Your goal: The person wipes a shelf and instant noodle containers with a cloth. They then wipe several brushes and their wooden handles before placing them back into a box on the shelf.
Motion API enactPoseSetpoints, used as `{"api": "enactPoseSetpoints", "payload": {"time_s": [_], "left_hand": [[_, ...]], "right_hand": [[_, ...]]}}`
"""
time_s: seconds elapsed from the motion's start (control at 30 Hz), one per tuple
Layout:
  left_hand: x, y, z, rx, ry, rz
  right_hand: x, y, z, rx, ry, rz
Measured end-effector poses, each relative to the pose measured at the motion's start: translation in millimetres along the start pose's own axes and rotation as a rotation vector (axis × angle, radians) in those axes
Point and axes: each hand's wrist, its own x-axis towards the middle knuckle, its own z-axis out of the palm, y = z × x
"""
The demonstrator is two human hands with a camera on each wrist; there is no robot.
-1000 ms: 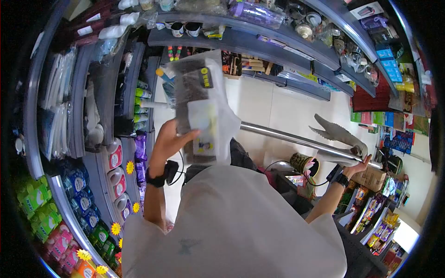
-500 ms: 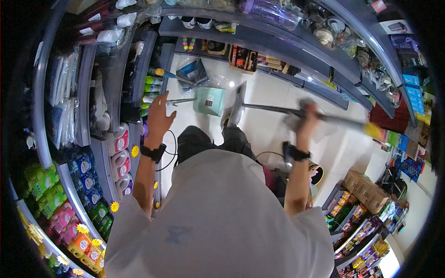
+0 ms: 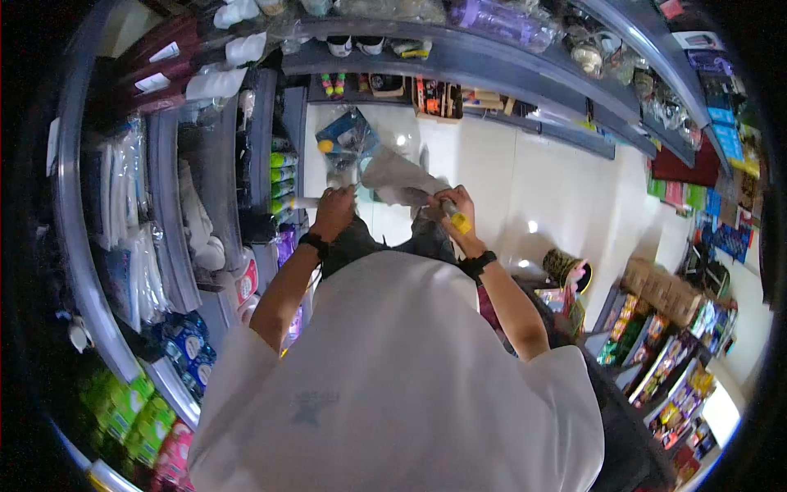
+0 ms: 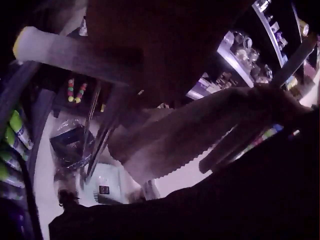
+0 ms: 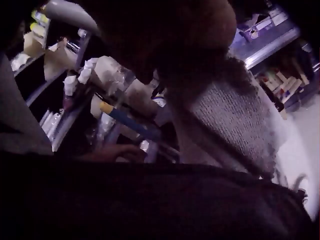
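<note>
My left hand (image 3: 334, 211) grips a pale handle (image 4: 65, 52) with a yellow end, low in front of the body. Beneath it, the mint-green dustpan (image 4: 102, 182) lies on the floor, partly covered in the head view. With my right hand (image 3: 461, 205) I hold a pole (image 3: 457, 220) with a yellow end, seen nearly end-on. A grey ribbed cloth (image 3: 402, 176) stretches from the right hand toward the left. Its zigzag edge shows in the left wrist view, and its knit (image 5: 232, 117) fills much of the right wrist view.
A second handle, yellow-tipped and blue (image 5: 127, 120), stands near the left hand. A plastic-wrapped packet (image 3: 348, 131) lies on the floor. Shelves (image 3: 459, 70) of goods run along the front and left. At right are a bin (image 3: 566, 271) and a cardboard box (image 3: 664, 291).
The packaged mop head first in my left hand went down to the floor. My right hand swung inward with pole and cloth. The left hand, empty half a second ago, now holds the pale handle.
</note>
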Motion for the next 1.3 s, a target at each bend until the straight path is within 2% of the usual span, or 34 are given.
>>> {"api": "enactPoseSetpoints", "payload": {"time_s": [0.03,0.07,0.17,0.27,0.3,0.33,0.43,0.5,0.57,0.63,0.67,0.73,0.8,0.87,0.97,1.13,1.17,1.3], "left_hand": [[8,-6,-7,-0.115,-0.027,0.003],[10,-16,-11,-0.192,0.024,0.095],[7,-39,-23,-0.225,0.030,0.151],[2,-66,-35,-0.239,-0.308,0.078],[3,-75,-30,-0.262,-0.375,0.067],[3,-79,-26,-0.266,-0.368,0.075],[-3,-83,-13,-0.311,-0.264,0.101],[0,-76,-11,-0.321,-0.314,0.078],[0,-68,-12,-0.299,-0.246,0.128],[5,-61,-13,-0.264,-0.304,0.094],[8,-59,-12,-0.233,-0.307,0.093],[15,-54,-15,-0.199,-0.354,0.074],[16,-46,-23,-0.169,-0.401,0.044],[16,-34,-34,-0.213,-0.303,0.088],[23,-10,-29,-0.180,-0.281,0.084],[41,56,-38,-0.130,-0.343,0.043],[45,68,-45,-0.130,-0.391,-0.004],[60,92,-42,-0.126,-0.373,0.012]], "right_hand": [[-6,-7,9,-0.006,0.008,0.013],[-10,-15,18,-0.066,0.029,0.062],[-18,-24,49,-0.159,0.109,0.149],[-42,4,86,-0.296,0.121,0.084],[-47,6,97,-0.232,0.153,0.219],[-48,-3,104,-0.163,0.185,0.349],[-60,-16,107,-0.171,0.153,0.293],[-55,-45,102,-0.193,0.162,0.332],[-52,-64,99,-0.212,0.175,0.369],[-54,-71,96,-0.349,0.297,0.211],[-54,-74,92,-0.351,0.303,0.210],[-55,-81,81,-0.422,0.270,0.076],[-59,-90,70,-0.378,0.266,0.088],[-58,-89,62,-0.331,0.261,0.099],[-49,-78,47,-0.353,0.185,0.106],[-27,-68,35,-0.233,0.018,0.306],[-24,-67,32,-0.232,0.017,0.300],[-14,-56,19,-0.204,-0.107,0.221]]}}
